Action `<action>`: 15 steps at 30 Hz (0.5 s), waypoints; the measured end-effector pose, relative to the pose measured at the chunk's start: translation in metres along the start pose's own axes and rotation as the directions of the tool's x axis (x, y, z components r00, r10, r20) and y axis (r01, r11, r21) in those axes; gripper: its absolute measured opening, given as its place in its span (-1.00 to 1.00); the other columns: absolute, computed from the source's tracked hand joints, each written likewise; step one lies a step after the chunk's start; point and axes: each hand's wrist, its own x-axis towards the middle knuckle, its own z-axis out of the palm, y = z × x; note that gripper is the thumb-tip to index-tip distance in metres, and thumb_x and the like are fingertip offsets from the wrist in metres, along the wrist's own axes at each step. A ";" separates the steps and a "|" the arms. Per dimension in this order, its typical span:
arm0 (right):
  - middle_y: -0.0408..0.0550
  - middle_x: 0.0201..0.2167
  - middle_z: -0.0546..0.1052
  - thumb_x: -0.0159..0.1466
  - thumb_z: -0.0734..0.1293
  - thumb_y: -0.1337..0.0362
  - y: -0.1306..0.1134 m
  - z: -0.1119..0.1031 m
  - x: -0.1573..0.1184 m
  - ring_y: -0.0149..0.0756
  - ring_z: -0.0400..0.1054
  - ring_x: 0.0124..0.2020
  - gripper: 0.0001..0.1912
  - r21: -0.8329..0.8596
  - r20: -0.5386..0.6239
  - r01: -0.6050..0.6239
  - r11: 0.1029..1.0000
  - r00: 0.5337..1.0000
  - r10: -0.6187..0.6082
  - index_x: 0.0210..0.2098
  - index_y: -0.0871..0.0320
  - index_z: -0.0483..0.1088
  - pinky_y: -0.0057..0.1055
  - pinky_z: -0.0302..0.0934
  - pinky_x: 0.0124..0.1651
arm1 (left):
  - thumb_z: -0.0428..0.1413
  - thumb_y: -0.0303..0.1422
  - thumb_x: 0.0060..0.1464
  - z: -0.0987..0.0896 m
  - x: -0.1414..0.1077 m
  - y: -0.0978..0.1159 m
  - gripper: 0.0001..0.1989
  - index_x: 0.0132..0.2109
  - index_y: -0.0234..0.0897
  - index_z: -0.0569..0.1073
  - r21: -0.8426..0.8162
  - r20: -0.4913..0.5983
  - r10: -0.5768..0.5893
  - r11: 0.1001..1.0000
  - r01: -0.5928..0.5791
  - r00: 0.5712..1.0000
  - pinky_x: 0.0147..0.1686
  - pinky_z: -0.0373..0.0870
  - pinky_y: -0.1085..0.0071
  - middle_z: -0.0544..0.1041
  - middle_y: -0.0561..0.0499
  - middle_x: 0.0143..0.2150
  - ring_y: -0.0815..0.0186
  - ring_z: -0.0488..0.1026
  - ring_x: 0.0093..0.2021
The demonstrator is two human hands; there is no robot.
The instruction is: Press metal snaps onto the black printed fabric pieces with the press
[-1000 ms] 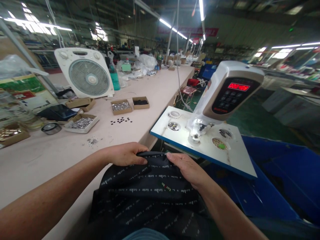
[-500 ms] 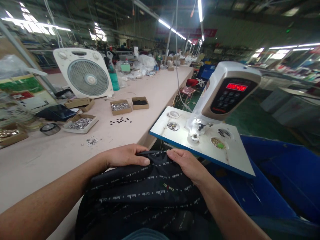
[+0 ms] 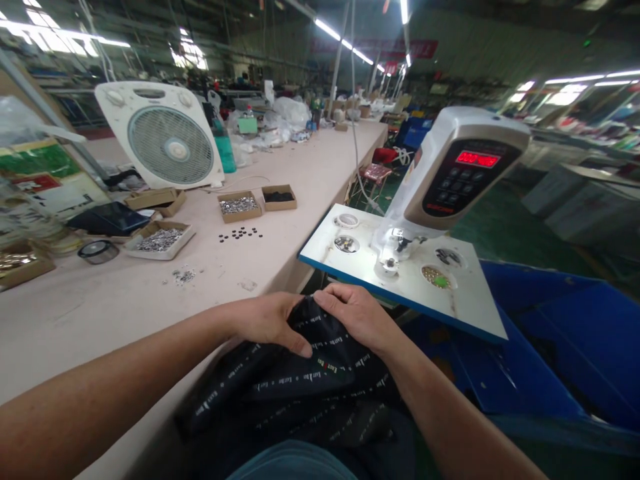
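Note:
Dark fabric [image 3: 295,383] printed with rows of white lettering hangs in front of me below the table edge, bunched in folds. My left hand [image 3: 273,323] lies over its upper edge, thumb on the near side and fingers hidden behind the cloth. With thumb and curled fingers, my right hand [image 3: 353,313] pinches the top edge close beside the left. Just beyond both hands stands a snap-fastening machine [image 3: 450,173] with a red lit display. Its white worktop [image 3: 340,217] has round wells holding small metal parts.
A box fan [image 3: 170,140] stands on the long table [image 3: 300,230]. Small cardboard boxes [image 3: 240,207] hold metal pieces, with black and silver pieces loose nearby. A tape roll [image 3: 98,252] lies at left. Blue sheeting [image 3: 575,333] sits below the machine at right.
Both hands have come closer together at the fabric's top edge. The right hand has shifted left, and the cloth has gathered into a narrower peak. The view has tilted slightly.

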 end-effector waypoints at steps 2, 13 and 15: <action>-0.15 -0.35 0.56 0.26 0.40 -0.06 -0.004 -0.001 -0.006 -0.27 0.40 -0.30 -0.67 -0.082 0.031 0.026 0.996 0.999 -0.023 -0.30 0.10 0.52 -0.40 0.20 -0.23 | 0.24 -0.19 0.05 0.008 0.002 -0.004 -0.73 -0.19 -0.31 0.56 -0.022 0.074 -0.050 0.998 0.052 0.996 -0.21 0.47 0.30 0.62 0.01 -0.26 0.20 0.52 -0.27; -0.17 -0.28 0.61 0.27 0.37 0.23 0.027 0.009 -0.030 -0.20 0.47 -0.24 -0.84 -0.054 0.173 -0.017 0.998 0.985 0.026 -0.21 0.14 0.56 -0.39 0.26 -0.15 | 0.16 -0.13 0.16 0.020 0.001 -0.017 -0.61 -0.01 -0.33 0.54 -0.230 -0.138 -0.004 0.973 -0.028 0.990 0.02 0.41 0.19 0.63 -0.07 -0.08 0.14 0.52 -0.09; -0.16 -0.25 0.62 0.31 0.33 0.22 0.026 0.010 -0.027 -0.18 0.47 -0.20 -0.80 0.001 0.191 -0.025 1.000 0.981 0.024 -0.20 0.16 0.57 -0.38 0.28 -0.12 | 0.24 -0.11 0.07 0.019 0.000 -0.016 -0.58 -0.04 -0.33 0.54 -0.288 -0.106 -0.020 0.957 -0.011 0.994 0.00 0.43 0.21 0.63 -0.08 -0.09 0.16 0.53 -0.12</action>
